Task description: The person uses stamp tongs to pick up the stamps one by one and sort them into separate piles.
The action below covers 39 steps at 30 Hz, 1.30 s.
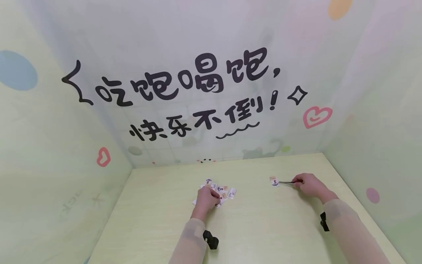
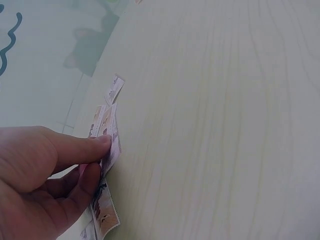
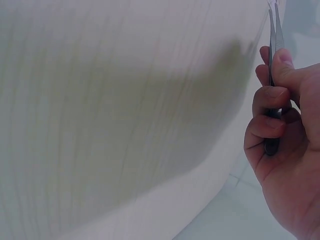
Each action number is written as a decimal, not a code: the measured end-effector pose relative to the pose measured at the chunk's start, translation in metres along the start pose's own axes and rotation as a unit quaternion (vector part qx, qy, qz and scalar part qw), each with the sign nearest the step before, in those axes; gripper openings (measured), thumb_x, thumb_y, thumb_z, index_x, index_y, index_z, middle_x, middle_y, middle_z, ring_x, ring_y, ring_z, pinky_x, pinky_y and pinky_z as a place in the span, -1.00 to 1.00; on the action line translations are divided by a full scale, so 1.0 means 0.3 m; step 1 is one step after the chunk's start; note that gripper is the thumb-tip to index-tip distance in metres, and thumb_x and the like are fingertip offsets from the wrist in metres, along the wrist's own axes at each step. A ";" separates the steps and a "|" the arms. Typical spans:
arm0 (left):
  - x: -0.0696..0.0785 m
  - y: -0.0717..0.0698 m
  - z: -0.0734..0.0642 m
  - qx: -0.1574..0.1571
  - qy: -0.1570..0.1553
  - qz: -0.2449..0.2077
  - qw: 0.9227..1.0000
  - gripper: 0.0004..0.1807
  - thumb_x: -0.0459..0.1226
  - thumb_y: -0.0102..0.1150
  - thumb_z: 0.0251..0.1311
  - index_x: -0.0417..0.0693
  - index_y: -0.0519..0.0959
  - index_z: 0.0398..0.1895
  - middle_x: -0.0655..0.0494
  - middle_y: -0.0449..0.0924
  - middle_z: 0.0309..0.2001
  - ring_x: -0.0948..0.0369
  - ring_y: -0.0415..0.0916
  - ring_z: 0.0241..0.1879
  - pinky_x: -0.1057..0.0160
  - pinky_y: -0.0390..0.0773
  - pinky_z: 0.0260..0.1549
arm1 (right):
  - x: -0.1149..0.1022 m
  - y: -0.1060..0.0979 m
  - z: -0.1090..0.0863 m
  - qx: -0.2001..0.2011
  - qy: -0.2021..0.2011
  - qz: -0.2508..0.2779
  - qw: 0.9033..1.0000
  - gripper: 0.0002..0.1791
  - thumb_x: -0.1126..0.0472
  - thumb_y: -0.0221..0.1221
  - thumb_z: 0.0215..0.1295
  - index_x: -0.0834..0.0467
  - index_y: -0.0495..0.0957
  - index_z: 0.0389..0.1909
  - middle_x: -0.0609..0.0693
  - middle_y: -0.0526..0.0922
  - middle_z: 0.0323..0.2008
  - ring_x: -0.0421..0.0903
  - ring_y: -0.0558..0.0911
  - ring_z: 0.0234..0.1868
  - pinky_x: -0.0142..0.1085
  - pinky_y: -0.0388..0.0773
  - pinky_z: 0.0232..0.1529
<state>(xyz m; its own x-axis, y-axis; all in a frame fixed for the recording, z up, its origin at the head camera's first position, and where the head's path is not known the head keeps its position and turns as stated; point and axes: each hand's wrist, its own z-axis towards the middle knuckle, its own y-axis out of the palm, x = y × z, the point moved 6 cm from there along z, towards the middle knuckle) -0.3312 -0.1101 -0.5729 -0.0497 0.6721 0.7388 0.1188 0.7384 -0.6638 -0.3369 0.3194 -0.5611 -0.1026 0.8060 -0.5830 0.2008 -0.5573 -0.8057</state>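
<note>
Over a loose pile of postage stamps (image 1: 221, 189), my left hand (image 1: 206, 200) pinches a stamp (image 2: 112, 145) between thumb and forefinger. The stamps are small, with perforated edges and purple and orange prints; the hand hides part of the pile. Off to the right, my right hand (image 1: 311, 184) grips a pair of metal tweezers (image 3: 273, 50), dark toward the handle end. In the head view the tweezer tips reach the edge of a purple-printed stamp (image 1: 275, 183). An orange-printed stamp (image 1: 272, 178) lies against it on the far side.
The pale wood-grain table (image 1: 250, 227) runs back to a printed wall (image 1: 158, 154) with dark lettering. Side walls (image 1: 372, 161) border it left and right. Black wrist cameras sit on both sleeves.
</note>
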 end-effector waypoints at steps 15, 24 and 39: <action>-0.004 -0.005 0.003 -0.003 -0.003 -0.014 1.000 -0.86 -0.48 0.57 0.09 -0.15 0.76 -0.37 0.11 0.66 -0.39 0.15 0.58 -0.31 0.12 0.66 -0.18 | 0.025 0.016 -0.036 0.001 0.034 0.054 0.998 -0.72 0.29 0.18 0.55 0.39 0.66 0.10 0.35 0.67 0.01 0.32 0.59 0.05 0.25 0.48 0.15; -0.003 -0.009 -0.011 -0.003 0.004 -0.019 1.000 -0.85 -0.50 0.56 0.07 -0.15 0.76 -0.39 0.10 0.66 -0.40 0.15 0.58 -0.33 0.13 0.68 -0.21 | 0.054 0.040 -0.073 0.015 0.029 0.098 0.995 -0.66 0.23 0.15 0.62 0.41 0.63 0.17 0.43 0.62 0.18 0.43 0.52 0.24 0.36 0.38 0.28; -0.011 0.001 -0.013 0.007 0.007 -0.014 1.000 -0.84 -0.48 0.57 0.09 -0.12 0.74 -0.39 0.11 0.65 -0.39 0.16 0.59 -0.33 0.13 0.68 -0.22 | -0.184 0.178 -0.044 0.061 -0.014 0.158 0.986 -0.74 0.29 0.25 0.54 0.35 0.71 0.10 0.08 0.72 -0.15 -0.06 0.52 -0.22 -0.26 0.49 -0.27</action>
<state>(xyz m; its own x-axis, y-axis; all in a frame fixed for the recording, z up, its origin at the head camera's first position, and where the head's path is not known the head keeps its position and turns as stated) -0.3273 -0.1124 -0.5752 -0.0386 0.6502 0.7588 0.1040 0.7578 -0.6441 -0.3078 0.2478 -0.5705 -0.0809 0.5838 -0.8079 0.1095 -0.8004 -0.5894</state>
